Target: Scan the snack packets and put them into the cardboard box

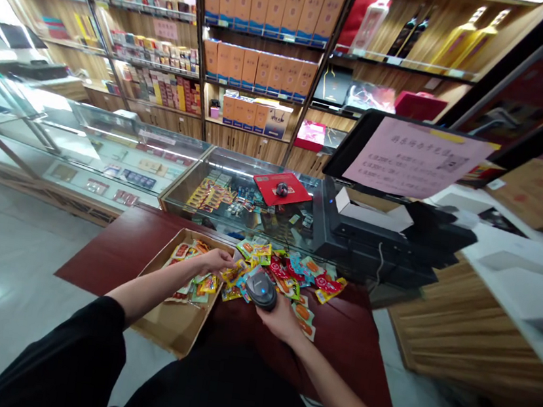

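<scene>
My right hand point(281, 320) is wrapped round a dark grey handheld scanner point(262, 288) with a small blue light. To its left, my left hand point(218, 261) has its fingers pinched at the edge of a yellow snack packet point(234, 273). Colourful small packets point(293, 269) lie in a loose pile on the dark red table point(113, 243), beyond and beside the scanner. Under my left forearm stands a shallow cardboard box point(172, 326), with more packets point(207, 283) in its far half.
A glass display counter point(184, 186) runs behind the table, with a red mat point(293, 189) and a mouse point(282, 189) on top. At the right stand a monitor with a pink sheet point(413, 158) and a white open box point(374, 209). Shelves hold boxed goods point(271, 5).
</scene>
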The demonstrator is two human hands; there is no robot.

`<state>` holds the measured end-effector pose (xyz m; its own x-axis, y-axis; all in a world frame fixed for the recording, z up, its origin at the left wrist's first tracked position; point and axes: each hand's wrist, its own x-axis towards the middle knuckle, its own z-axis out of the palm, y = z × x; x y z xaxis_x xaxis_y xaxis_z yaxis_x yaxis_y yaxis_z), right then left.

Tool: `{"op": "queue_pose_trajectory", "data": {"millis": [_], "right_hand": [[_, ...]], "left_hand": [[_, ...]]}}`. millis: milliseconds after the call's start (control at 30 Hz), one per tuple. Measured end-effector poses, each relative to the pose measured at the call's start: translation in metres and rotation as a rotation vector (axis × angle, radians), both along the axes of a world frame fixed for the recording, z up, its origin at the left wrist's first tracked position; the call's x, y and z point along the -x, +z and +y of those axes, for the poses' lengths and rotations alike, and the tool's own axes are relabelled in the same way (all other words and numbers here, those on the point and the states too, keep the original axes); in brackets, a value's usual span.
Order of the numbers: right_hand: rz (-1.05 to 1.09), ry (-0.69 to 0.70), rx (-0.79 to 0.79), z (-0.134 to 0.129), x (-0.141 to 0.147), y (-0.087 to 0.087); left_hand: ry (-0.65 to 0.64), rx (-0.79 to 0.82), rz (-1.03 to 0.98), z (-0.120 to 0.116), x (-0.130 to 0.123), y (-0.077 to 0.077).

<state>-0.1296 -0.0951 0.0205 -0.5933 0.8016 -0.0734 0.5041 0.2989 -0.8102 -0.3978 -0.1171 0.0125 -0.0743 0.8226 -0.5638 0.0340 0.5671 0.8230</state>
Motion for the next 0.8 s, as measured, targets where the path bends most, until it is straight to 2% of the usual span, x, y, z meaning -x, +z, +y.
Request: {"op": "queue_pose_trajectory", "data": {"millis": [100,367,533,700,800], "right_hand": [[-0.013,0.010,0.002,-0.003,0.002,0.002],[-0.007,0.016,-0.001,-0.001,0.002,0.003],[-0.030,0.031,-0.010,0.002,0.003,0.002],[-0.071,0.051,0.026,0.004,0.002,0.001],[-0.058,0.071,0.045,0.006,-0.002,0.000]], "left_hand": [[-0.003,0.053,-0.121,-0.004,0.002,0.002],[-0.045,0.099,-0.072,-0.008,0.004,0.004],[-0.077,0.091,-0.076,-0.010,-0.001,0.014],[-0.021,0.114,-0.081,-0.017,-0.001,0.018],[0.096,0.138,-0.069,-0.027,0.011,0.012]]}}
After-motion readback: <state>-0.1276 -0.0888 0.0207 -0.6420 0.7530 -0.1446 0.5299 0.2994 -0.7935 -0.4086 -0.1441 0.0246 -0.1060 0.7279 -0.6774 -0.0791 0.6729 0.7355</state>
